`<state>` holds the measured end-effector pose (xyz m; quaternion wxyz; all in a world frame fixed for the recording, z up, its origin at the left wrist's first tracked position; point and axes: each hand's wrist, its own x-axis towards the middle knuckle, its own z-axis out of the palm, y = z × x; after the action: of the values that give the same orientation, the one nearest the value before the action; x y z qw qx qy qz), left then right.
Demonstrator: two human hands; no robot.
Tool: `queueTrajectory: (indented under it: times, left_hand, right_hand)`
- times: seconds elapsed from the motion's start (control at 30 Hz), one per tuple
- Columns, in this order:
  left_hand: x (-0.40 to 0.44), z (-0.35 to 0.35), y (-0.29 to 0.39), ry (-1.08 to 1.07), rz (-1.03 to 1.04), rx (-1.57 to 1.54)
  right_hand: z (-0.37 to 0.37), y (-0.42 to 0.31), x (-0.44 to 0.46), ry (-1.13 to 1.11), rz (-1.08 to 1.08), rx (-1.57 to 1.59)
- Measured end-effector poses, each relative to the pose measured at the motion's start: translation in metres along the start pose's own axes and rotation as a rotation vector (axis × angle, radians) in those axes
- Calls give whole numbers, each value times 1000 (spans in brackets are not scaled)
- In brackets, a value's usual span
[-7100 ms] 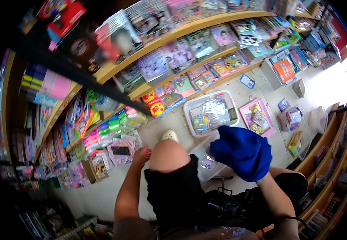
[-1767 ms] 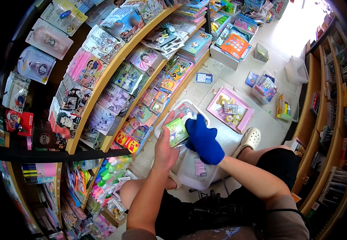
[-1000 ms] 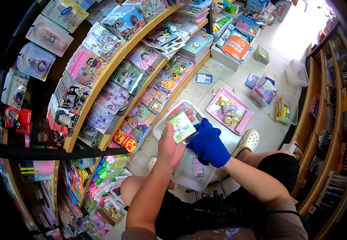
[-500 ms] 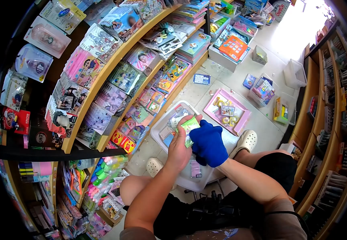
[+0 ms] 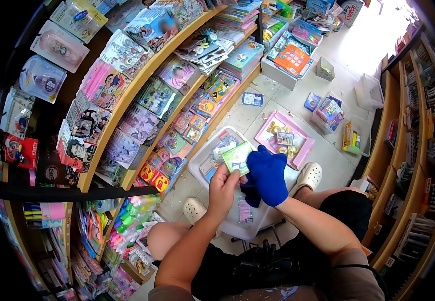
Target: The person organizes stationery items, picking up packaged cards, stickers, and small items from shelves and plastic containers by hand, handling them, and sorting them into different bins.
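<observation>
Your green packet (image 5: 237, 158): flat, squarish, pale printed face turned up, slightly askew, pinched low by your left hand (image 5: 222, 189). Your blue cloth (image 5: 270, 179): bunched, creased, at packet's right edge.

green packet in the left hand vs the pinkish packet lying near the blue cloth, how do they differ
The green packet is green and white, while the pinkish packet is pink-purple. The green packet is held by the left hand; the pinkish packet lies on a pale plastic surface. The green packet looks broader, the pinkish packet narrower. Both look flat.
</observation>
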<state>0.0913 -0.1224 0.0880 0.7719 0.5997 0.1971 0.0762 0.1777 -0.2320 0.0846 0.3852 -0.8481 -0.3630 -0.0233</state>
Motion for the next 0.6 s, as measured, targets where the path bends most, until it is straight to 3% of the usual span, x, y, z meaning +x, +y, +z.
queueTrajectory:
  times: [0.13,0.33,0.53,0.6]
  left_hand:
    - [3,-8,-5,-40,25,22]
    - [3,-13,3,-12,-40,-4]
    - [2,-16,2,23,-41,-21]
    - [1,-14,-2,26,-43,5]
  right_hand:
    - [5,9,-2,-84,-24,84]
    - [14,12,-7,121,-43,163]
    - [14,5,0,-85,615,656]
    - [6,-1,1,-14,78,290]
